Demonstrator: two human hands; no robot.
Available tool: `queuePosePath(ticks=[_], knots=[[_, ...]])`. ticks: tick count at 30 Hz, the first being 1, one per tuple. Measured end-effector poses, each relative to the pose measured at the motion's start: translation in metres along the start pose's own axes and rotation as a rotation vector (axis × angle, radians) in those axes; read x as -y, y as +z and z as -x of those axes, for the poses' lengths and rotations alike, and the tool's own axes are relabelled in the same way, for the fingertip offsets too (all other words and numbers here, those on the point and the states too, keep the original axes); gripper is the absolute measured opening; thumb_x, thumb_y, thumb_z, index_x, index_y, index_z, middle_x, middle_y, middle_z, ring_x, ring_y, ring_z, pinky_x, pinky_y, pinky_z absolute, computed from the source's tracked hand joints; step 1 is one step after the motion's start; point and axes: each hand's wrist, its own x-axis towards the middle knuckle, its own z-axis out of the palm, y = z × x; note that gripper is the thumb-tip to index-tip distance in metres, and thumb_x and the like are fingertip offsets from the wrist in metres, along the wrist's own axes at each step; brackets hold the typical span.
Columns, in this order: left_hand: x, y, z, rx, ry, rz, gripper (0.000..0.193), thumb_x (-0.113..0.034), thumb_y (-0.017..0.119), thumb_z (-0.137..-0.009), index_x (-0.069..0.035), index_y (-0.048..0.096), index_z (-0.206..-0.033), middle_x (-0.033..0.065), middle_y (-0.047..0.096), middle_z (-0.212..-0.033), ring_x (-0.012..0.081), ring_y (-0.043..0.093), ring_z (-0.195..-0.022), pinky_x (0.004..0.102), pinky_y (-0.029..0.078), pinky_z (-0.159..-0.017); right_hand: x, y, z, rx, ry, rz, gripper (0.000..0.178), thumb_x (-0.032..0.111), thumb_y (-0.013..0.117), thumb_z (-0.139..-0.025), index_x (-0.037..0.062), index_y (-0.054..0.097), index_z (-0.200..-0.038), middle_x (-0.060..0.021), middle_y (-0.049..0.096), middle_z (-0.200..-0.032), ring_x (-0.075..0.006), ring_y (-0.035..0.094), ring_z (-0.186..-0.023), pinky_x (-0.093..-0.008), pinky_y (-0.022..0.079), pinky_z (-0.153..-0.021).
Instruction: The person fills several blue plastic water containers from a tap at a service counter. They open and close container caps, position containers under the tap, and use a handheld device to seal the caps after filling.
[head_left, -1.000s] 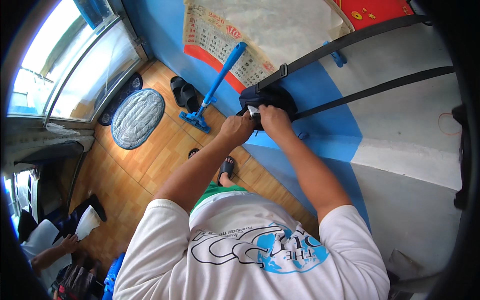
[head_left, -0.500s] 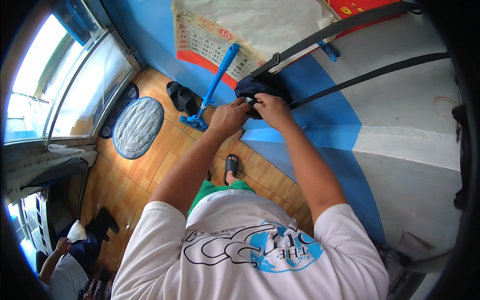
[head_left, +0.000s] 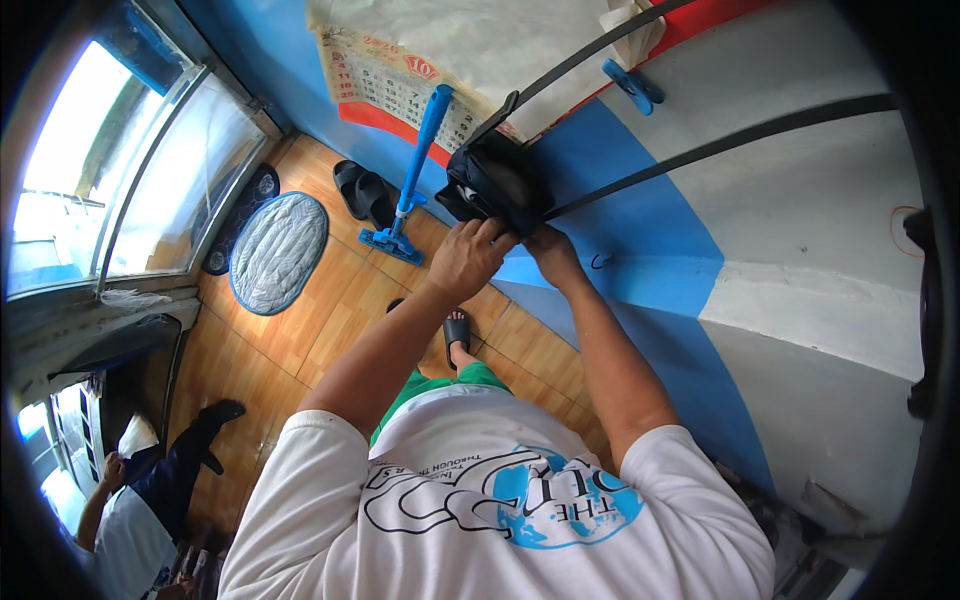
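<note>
A dark shoulder bag (head_left: 512, 178) hangs by long black straps (head_left: 740, 155) against the wall in front of me. Its top gapes, and something pale shows inside, too small to name. My left hand (head_left: 466, 262) has its fingers curled over the bag's near lower edge. Close beside it, my right hand (head_left: 553, 256) grips the bag's lower right corner, its fingertips partly hidden by the bag. Both arms reach forward, and the two hands are almost touching.
A blue-handled mop (head_left: 425, 150) leans on the wall beside black slippers (head_left: 364, 192). An oval grey mat (head_left: 280, 252) lies on the tiled floor. A calendar sheet (head_left: 395, 85) and a blue clip (head_left: 632, 88) are on the wall. Another person (head_left: 130, 530) is at lower left.
Both hands have moved from the bag's opening down to its near lower edge. The bag now sits tilted with its opening more visible, and the view has shifted slightly.
</note>
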Motion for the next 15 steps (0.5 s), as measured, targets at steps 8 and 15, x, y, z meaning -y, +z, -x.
queuePosePath(ticks=[8, 15], knots=[[0.013, -0.001, -0.020, -0.017, 0.015, -0.103, 0.023, -0.022, 0.069, -0.075, -0.017, 0.059, -0.095, 0.0031, 0.058, -0.104, 0.0233, 0.058, -0.095, 0.0370, 0.046, -0.082, 0.003, 0.015, -0.008, 0.142, 0.056, -0.149, 0.020, 0.009, 0.061, -0.088, 0.0030, 0.066, -0.106, -0.0103, 0.070, -0.099, -0.0191, 0.066, -0.092, -0.0311, 0.049, -0.084], [-0.006, -0.005, -0.020, -0.036, 0.144, -0.193, 0.013, -0.022, 0.063, -0.077, -0.020, 0.060, -0.090, 0.0000, 0.056, -0.091, 0.0197, 0.058, -0.087, 0.0351, 0.046, -0.077, 0.027, -0.012, 0.000, 0.240, 0.399, -0.491, 0.012, 0.014, 0.064, -0.089, 0.0060, 0.068, -0.097, 0.0010, 0.063, -0.084, -0.0083, 0.052, -0.071, -0.0275, 0.042, -0.064]])
